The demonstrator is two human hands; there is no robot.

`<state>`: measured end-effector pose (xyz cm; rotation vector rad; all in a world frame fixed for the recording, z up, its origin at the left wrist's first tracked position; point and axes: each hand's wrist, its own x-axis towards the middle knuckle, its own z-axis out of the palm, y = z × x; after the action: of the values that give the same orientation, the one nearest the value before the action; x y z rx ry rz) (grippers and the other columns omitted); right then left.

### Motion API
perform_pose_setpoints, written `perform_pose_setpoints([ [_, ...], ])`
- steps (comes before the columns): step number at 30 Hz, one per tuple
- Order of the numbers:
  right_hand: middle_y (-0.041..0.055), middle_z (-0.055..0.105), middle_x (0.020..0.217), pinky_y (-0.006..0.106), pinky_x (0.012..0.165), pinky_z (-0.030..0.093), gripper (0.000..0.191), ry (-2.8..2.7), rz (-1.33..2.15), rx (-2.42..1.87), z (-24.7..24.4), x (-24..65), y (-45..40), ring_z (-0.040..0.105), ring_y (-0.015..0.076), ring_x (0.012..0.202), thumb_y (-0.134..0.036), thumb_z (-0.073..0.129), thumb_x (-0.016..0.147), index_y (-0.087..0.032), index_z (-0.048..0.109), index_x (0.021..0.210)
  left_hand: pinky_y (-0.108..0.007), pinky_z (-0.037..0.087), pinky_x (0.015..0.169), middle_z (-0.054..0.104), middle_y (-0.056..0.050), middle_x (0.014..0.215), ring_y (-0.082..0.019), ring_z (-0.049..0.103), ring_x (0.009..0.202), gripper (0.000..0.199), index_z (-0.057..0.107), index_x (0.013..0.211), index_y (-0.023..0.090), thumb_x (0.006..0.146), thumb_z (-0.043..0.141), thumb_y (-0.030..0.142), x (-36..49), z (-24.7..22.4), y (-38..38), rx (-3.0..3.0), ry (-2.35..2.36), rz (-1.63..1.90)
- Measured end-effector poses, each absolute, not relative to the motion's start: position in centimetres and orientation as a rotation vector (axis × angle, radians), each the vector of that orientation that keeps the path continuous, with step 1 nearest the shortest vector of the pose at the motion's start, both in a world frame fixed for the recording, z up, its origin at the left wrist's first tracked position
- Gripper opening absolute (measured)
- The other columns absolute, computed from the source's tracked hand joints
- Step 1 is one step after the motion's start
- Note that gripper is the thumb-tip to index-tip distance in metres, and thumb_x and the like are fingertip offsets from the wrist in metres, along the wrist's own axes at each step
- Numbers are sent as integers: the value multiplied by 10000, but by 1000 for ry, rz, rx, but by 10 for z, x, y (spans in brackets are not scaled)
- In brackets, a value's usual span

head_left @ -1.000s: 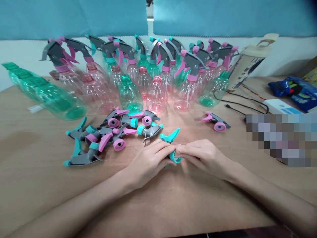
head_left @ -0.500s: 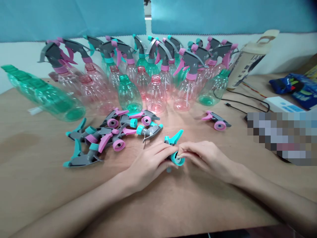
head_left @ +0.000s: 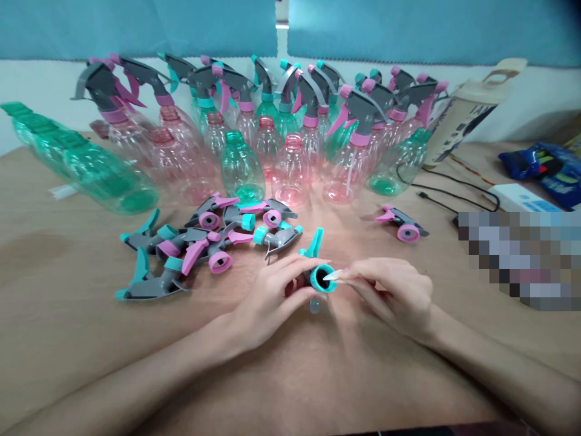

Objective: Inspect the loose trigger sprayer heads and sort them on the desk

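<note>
My left hand [head_left: 276,293] is closed around a grey and teal spray head [head_left: 324,278], its round collar facing me and its teal trigger pointing up. Between the pinched fingertips of my right hand [head_left: 393,290] is a small whitish piece [head_left: 333,275], its tip at the collar's opening. To the left lies a pile of loose spray heads [head_left: 209,242] in grey with pink or teal parts. Another pink and grey spray head [head_left: 403,224] rests alone beyond my right hand.
Pink and green bottles [head_left: 290,172] stand in rows at the back, many topped with spray heads. Green bottles [head_left: 104,175] lean at the left. A beige tumbler [head_left: 467,115], black cable [head_left: 458,178], white box [head_left: 517,197] and blue packet [head_left: 544,169] are at the right.
My right hand has drawn back slightly to the right from the collar, so the whitish piece and the dark opening show more. The whole view has shifted a little.
</note>
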<state>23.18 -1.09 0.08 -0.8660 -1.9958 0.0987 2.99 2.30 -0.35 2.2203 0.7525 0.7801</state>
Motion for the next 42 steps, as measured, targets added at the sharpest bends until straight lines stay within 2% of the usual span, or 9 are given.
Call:
perform_pose_setpoints([
  [8,15,672,778,194,588,478,106,-2000,347,-925,-2,232,-9,594,94,631,-156,489,911,-185,590,929,-214,472,607,638,-5,904,-108,556,688,246,585,1115,212,870,583,186,29,-3,24,2197,789,804],
  [13,-1,615,726,180,479,435,151,-1938,699,-1047,-4,230,-11,520,83,549,-294,525,901,-178,596,968,-219,464,623,620,3,903,-103,534,676,271,574,1142,220,874,577,185,29,-3,24,2184,807,784],
  [16,-26,561,674,167,447,422,177,-1844,849,-1037,-6,226,-13,494,78,537,-315,599,853,-184,610,971,-237,465,637,616,-6,907,-111,533,678,308,562,1169,203,865,580,167,29,-3,24,2187,845,778],
  [24,-1,636,806,239,601,519,169,-1589,1222,-1081,-8,222,-15,603,119,691,-248,702,766,-221,638,920,-235,470,665,610,3,932,-104,544,689,351,554,1163,219,838,575,89,29,-4,24,2181,870,786],
  [28,-25,622,816,234,592,517,240,-1432,1396,-1025,-8,222,-14,616,112,682,-205,700,769,-251,602,983,-224,473,653,611,2,926,-108,559,709,326,555,1144,219,839,588,106,29,-3,25,2137,895,808],
  [30,-24,621,817,224,605,506,205,-1431,1398,-1025,-6,224,-13,603,105,693,-207,697,776,-243,614,960,-223,477,644,614,-4,934,-111,567,718,308,558,1136,213,845,585,115,29,-3,25,2118,900,805],
  [33,-12,625,785,206,635,486,43,-1449,1306,-1061,0,228,-10,578,93,704,-234,639,833,-211,648,868,-222,476,633,615,-5,927,-112,566,713,297,565,1129,212,847,588,121,29,-3,25,2121,908,786],
  [37,5,621,812,234,672,509,180,-1343,1244,-1027,8,234,-6,586,105,729,-298,503,924,-203,647,875,-223,470,636,605,5,901,-100,549,678,302,567,1135,214,845,601,133,29,-3,25,2148,898,785],
  [42,-2,616,754,200,624,485,158,-1365,1202,-1088,10,235,-5,560,86,675,-281,559,895,-183,656,816,-223,464,643,601,7,908,-102,546,693,321,556,1152,217,847,601,129,28,-3,24,2179,888,769],
])
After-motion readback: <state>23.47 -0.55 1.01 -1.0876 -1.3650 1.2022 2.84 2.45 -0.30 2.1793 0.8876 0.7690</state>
